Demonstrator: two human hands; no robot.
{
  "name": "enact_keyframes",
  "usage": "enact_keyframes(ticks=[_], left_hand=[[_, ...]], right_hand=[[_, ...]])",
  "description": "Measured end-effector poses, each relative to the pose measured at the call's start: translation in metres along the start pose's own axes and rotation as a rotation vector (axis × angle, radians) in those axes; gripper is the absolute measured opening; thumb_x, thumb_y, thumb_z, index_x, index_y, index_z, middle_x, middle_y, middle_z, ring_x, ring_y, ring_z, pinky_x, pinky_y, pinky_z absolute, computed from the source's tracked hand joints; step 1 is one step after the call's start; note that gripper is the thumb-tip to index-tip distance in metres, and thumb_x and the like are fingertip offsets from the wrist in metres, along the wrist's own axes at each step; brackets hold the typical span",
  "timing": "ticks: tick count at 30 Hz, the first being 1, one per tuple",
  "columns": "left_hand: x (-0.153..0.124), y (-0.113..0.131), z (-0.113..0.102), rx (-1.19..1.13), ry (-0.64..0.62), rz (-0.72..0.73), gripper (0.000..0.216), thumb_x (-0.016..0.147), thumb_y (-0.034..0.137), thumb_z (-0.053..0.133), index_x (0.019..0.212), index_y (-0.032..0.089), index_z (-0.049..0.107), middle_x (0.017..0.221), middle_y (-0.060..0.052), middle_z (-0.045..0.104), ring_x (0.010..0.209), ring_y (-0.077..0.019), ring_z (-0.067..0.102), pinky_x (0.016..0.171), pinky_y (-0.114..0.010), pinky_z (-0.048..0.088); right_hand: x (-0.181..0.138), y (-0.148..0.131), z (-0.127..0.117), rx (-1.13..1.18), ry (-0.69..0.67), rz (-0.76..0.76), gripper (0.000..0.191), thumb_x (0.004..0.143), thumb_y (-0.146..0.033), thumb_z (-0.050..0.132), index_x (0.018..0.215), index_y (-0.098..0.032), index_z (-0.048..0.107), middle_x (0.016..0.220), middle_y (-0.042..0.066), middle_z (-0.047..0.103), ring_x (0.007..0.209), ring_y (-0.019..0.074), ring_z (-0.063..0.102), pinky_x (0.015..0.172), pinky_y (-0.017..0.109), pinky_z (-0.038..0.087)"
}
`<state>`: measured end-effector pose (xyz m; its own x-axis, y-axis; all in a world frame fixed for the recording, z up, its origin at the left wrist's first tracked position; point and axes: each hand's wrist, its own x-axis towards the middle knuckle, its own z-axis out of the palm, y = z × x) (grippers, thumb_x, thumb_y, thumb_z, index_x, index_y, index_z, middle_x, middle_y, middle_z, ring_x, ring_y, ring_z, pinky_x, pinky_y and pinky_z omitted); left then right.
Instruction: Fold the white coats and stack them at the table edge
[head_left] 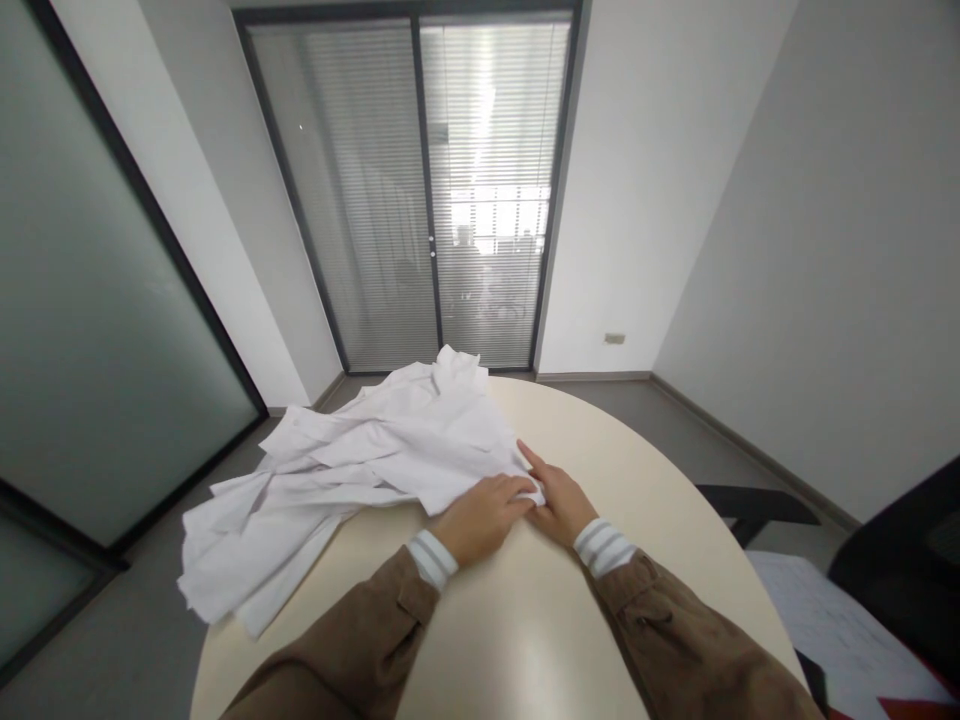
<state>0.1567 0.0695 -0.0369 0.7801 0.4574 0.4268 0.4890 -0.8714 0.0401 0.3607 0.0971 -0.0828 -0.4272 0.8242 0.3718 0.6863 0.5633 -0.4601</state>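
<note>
Left hand (482,520) and right hand (564,503) grasp the white shirt (397,440), whose overhang could drag it off the round table (622,465)

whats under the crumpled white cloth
The round cream tabletop runs under the crumpled white cloth, showing at its near and right sides; anything else beneath is covered and can't be seen.

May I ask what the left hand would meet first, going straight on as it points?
Likely the right hand, just ahead of the left hand at the edge of the white cloth; whether they touch is unclear.
</note>
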Motion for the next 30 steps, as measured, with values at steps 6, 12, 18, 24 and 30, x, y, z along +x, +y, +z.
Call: enact_keyframes(ticks=[6,12,18,24,30], left_hand=[[-0.002,0.016,-0.025,0.139,-0.073,-0.414,0.033,0.087,0.013,0.057,0.119,0.018,0.053,0.132,-0.013,0.052,0.113,-0.0275,0.053,0.091,-0.039,0.048],[-0.009,0.032,-0.057,0.376,-0.322,-0.757,0.034,0.090,0.000,0.036,0.112,0.014,0.057,0.101,-0.015,0.063,0.095,-0.0309,0.063,0.070,-0.037,0.049],[0.002,0.053,-0.072,0.181,-0.384,-0.613,0.024,0.097,0.009,0.036,0.106,0.017,0.057,0.098,-0.010,0.067,0.087,-0.0268,0.068,0.070,-0.035,0.051],[0.001,0.072,-0.041,-0.115,-0.484,-0.333,0.032,0.094,0.038,0.058,0.122,0.022,0.054,0.103,-0.010,0.070,0.094,-0.0276,0.069,0.077,-0.038,0.053],[-0.008,0.076,-0.046,0.054,-0.616,-0.493,0.056,0.068,0.036,0.083,0.114,0.012,0.060,0.115,-0.020,0.064,0.104,-0.0378,0.063,0.079,-0.048,0.054]], right_hand=[[0.001,0.006,0.001,0.395,0.073,0.270,0.054,0.073,-0.019,0.045,0.123,-0.023,0.063,0.077,0.001,0.073,0.073,0.0217,0.068,0.078,0.035,0.053],[0.008,0.009,0.002,0.828,0.512,0.329,0.038,0.074,-0.026,0.051,0.110,-0.020,0.063,0.111,0.006,0.069,0.094,0.0221,0.064,0.079,0.033,0.054],[0.014,0.014,-0.004,1.052,0.593,0.464,0.047,0.076,-0.040,0.057,0.119,-0.022,0.059,0.125,0.009,0.065,0.111,0.0285,0.061,0.090,0.041,0.052],[0.013,0.014,0.000,1.061,0.523,0.448,0.076,0.085,-0.062,0.037,0.147,-0.018,0.038,0.143,0.013,0.054,0.121,0.0309,0.060,0.096,0.044,0.053],[0.008,0.038,0.008,0.692,0.535,0.556,0.084,0.066,-0.027,0.056,0.147,-0.019,0.033,0.135,0.013,0.059,0.115,0.0286,0.062,0.100,0.045,0.051]])
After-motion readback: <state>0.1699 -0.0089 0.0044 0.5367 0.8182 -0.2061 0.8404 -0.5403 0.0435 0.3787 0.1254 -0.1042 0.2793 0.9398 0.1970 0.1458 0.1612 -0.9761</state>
